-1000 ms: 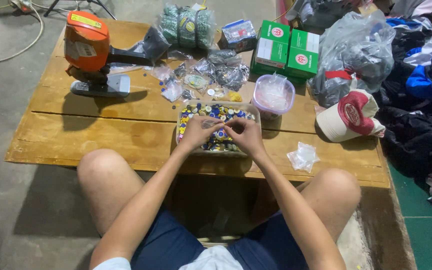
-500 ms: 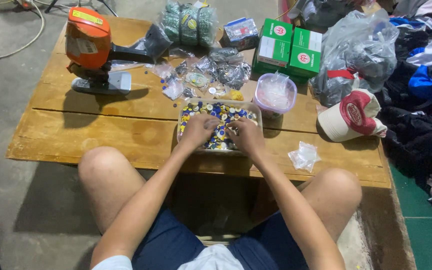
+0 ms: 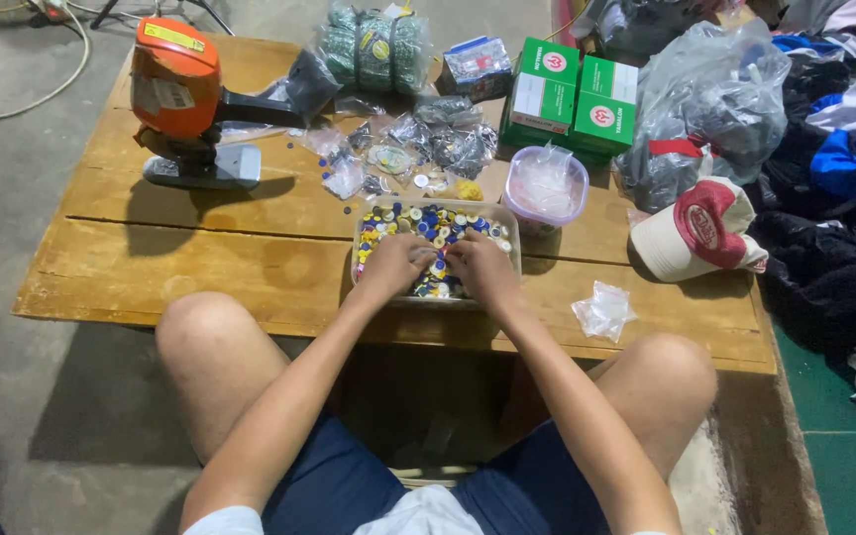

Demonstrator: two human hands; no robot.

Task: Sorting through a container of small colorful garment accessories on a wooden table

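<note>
A clear plastic tray [image 3: 503,222] full of small coloured buttons stands near the front edge of a low wooden table [image 3: 250,258]. Both my hands rest in it, fingers curled down among the buttons. My left hand [image 3: 395,263] is at the tray's left half and my right hand [image 3: 480,266] beside it, nearly touching. What the fingertips pinch is hidden. My bare knees flank the table's front.
An orange cutting machine [image 3: 182,94] stands back left. Small plastic bags [image 3: 418,139], green boxes [image 3: 569,97], a round tub [image 3: 545,183], a grey bag [image 3: 710,94], a red-white cap [image 3: 700,230] and a crumpled bag [image 3: 603,309] surround the tray. Clothes [image 3: 844,178] pile right.
Both hands have dropped lower into the tray and drawn closer together; a second ago they were lifted slightly above the buttons.
</note>
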